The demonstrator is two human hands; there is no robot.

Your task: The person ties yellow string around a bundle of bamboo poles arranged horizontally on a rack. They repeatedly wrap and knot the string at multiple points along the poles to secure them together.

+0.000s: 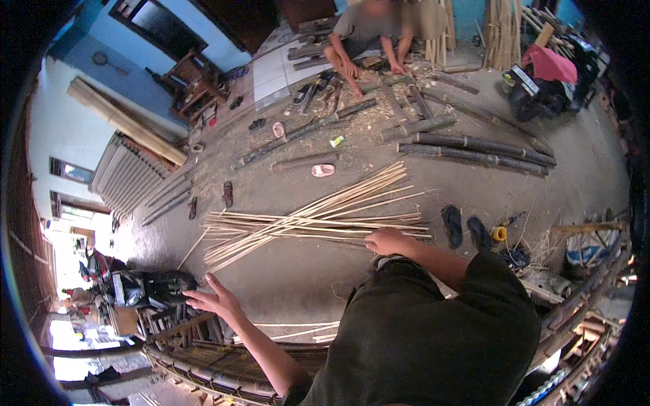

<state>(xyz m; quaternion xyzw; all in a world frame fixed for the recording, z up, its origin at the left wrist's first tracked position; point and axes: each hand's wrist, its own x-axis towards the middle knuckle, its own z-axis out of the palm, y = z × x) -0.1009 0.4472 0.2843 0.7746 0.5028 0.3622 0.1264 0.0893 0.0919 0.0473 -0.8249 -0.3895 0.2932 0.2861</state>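
Observation:
Long pale bamboo strips (325, 205) lie on the concrete floor in two bundles that cross each other in an X. My left hand (215, 298) is open with the fingers spread, apart from the strips and near the lower left ends of the slanting bundle. My right hand (387, 241) is close to my body, in front of the right ends of the flatter bundle. Its fingers are curled together, and what they hold, if anything, is hidden.
Dark bamboo poles (481, 152) lie beyond the strips, where another person (372, 40) sits among shavings. Loose slippers include a pink one (323, 170) and a dark pair (452, 227). A motorcycle (145, 287) stands at left, and a bamboo bench (203, 372) behind me.

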